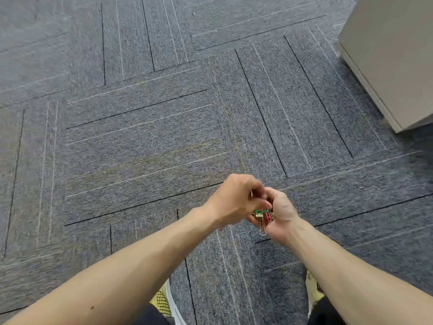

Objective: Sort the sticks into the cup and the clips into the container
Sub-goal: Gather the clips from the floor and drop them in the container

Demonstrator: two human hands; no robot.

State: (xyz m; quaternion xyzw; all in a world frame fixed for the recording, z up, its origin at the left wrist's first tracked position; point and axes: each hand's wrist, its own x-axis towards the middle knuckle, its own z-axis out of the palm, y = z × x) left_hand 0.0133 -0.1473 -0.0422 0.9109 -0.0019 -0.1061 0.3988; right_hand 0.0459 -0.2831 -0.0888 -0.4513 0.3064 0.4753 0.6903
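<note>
So the grip here is really both hands working as one. The left hand (234,200) is curling its fingers down over the top of a bunch of clips (263,213), and the right hand (282,211) is cupping the same bunch from underneath and from its own side, fingers wrapping up around it. Both are clamping on the clips. The bunch is sitting right between the two palms, so neither hand is nearer; both are touching it.

It's looking like a tangled wad: green and red wire clips, plus something brassy that could be a small binder clip. One silver clip (263,231) is dangling out of the bottom, long axis pointing roughly straight down. A bit of silver wire is also poking up between the fingers at the top.

Going outward, the grip is hanging in the air over a grey carpet floor (140,137). There are shoes (161,299) below it and a pale cabinet (386,55) well off, up and to the right. No cup, container or sticks are showing anywhere. I'm guessing the next move turns on locating the container, and that dangling clip is looking likely to slip out on the way.
</note>
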